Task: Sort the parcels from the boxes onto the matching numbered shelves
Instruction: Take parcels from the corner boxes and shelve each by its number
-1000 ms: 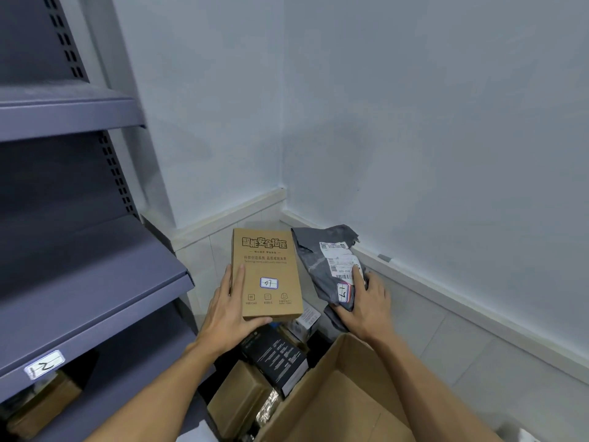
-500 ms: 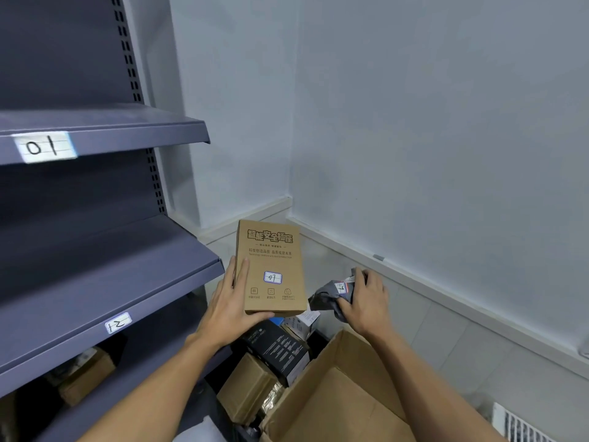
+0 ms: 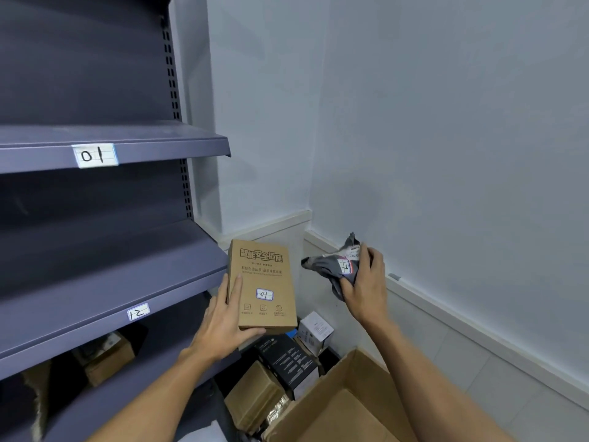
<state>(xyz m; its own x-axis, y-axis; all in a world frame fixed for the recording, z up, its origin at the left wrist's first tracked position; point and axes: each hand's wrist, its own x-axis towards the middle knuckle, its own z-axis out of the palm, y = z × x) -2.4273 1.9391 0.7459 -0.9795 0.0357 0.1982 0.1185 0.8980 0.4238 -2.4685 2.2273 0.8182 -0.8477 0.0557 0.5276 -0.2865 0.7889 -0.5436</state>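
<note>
L hand point(image 3: 223, 323) grips kraft box point(image 3: 261, 282) tagged 07, just right of shelf 12 point(image 3: 178, 297); R hand point(image 3: 363, 282) clamped on crumpled grey mailer point(image 3: 331, 267) further right. Check tags vs shelf labels first: 07 likely belongs elsewhere.

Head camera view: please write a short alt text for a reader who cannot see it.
A person's left hand holds a flat brown box labelled 07, and the right hand grips a crumpled grey mailer bag. Dark shelves tagged 01 and 12 stand at the left; an open cardboard box and more parcels lie below the hands.
</note>
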